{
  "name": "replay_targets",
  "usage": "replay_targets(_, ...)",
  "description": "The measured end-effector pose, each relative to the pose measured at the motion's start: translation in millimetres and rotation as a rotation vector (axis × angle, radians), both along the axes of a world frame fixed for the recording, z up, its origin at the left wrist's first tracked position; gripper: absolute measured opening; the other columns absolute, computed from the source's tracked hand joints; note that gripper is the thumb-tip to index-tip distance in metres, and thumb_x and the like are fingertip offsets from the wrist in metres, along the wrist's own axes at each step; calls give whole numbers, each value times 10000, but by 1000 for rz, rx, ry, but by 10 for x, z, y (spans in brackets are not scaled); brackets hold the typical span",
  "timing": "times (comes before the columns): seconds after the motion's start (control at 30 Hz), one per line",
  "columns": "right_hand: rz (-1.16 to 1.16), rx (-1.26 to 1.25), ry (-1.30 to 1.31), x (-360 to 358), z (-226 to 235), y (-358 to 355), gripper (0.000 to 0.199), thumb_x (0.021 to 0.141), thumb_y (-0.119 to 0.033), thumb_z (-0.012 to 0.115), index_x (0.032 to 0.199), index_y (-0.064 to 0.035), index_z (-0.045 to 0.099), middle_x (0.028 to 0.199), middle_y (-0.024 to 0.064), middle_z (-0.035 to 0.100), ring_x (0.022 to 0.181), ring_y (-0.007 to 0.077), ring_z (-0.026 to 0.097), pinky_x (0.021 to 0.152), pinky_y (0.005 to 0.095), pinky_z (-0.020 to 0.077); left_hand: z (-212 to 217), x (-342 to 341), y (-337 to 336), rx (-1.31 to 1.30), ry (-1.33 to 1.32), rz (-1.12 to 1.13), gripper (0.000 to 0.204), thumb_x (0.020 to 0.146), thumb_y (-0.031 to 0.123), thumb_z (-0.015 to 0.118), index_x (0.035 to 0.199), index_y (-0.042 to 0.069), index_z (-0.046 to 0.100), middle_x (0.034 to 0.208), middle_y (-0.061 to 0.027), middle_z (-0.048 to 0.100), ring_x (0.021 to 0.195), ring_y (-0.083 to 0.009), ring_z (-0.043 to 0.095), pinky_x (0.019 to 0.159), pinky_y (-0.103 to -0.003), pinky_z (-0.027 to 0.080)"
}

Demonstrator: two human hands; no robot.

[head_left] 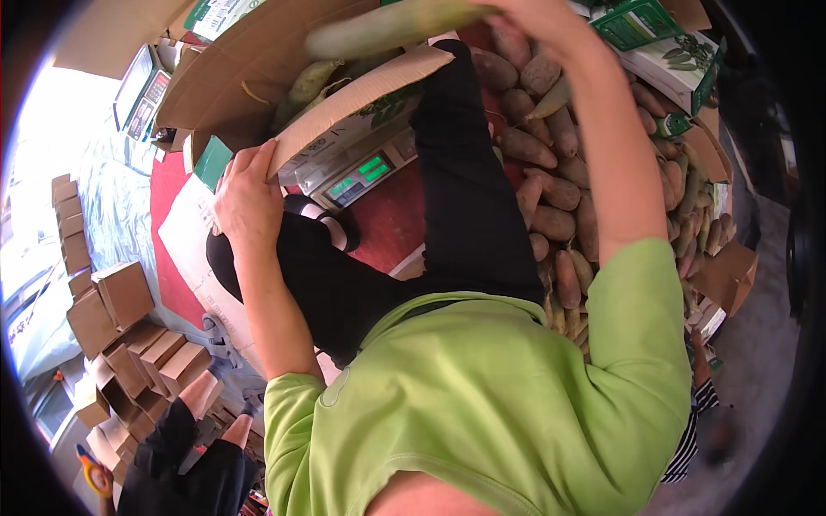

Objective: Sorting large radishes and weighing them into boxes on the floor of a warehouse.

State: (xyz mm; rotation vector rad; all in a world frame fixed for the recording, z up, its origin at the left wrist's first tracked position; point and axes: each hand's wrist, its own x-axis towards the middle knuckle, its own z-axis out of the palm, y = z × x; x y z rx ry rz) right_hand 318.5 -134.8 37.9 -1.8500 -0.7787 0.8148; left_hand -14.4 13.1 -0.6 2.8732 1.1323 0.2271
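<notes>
In my right hand (pixel 525 19), at the top edge, is a long pale-green radish (pixel 387 30), blurred by motion and held by one end above the open carton. My left hand (pixel 249 193) grips the near left corner of the cardboard box (pixel 344 107), thumb and fingers on its raised edge. Inside the box lie a few green radishes (pixel 310 84), partly hidden by the near wall. The box rests on a digital scale (pixel 357 181) with lit green displays.
A large heap of pinkish-brown and greenish roots (pixel 555 193) lies on the right. Printed cartons (pixel 671 64) stand behind it. Another scale (pixel 146 99) is at the far left. Small cardboard boxes (pixel 142 361) are stacked at left, beside another person's legs (pixel 185 439).
</notes>
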Motion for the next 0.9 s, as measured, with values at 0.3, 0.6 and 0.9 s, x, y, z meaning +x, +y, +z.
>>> replay_targets(0.3,-776,10,167,91,-897,-2446,249,861,-326,650,883,-78,640,691,-25,540,586,66,491,549,224,459,4,85,-38,0,2,12,354,780,46,596,1093,198,665,1025,-13,634,961,-243,610,835,-368,480)
replay_targets(0.6,-775,-463,362,-436,-2150,-3476,278,883,-314,615,954,-47,644,716,64,608,593,132,584,524,259,464,3,60,-52,-2,1,44,335,795,53,575,1087,188,670,1033,-14,637,970,-263,608,836,-377,479)
replay_targets(0.9,-430,-333,-232,138,-2048,-2566,328,811,-143,637,1123,-42,625,992,119,659,914,222,630,820,327,484,80,52,-6,42,-86,-59,312,717,37,607,1002,146,673,926,-40,624,932,-252,607,818,-383,476)
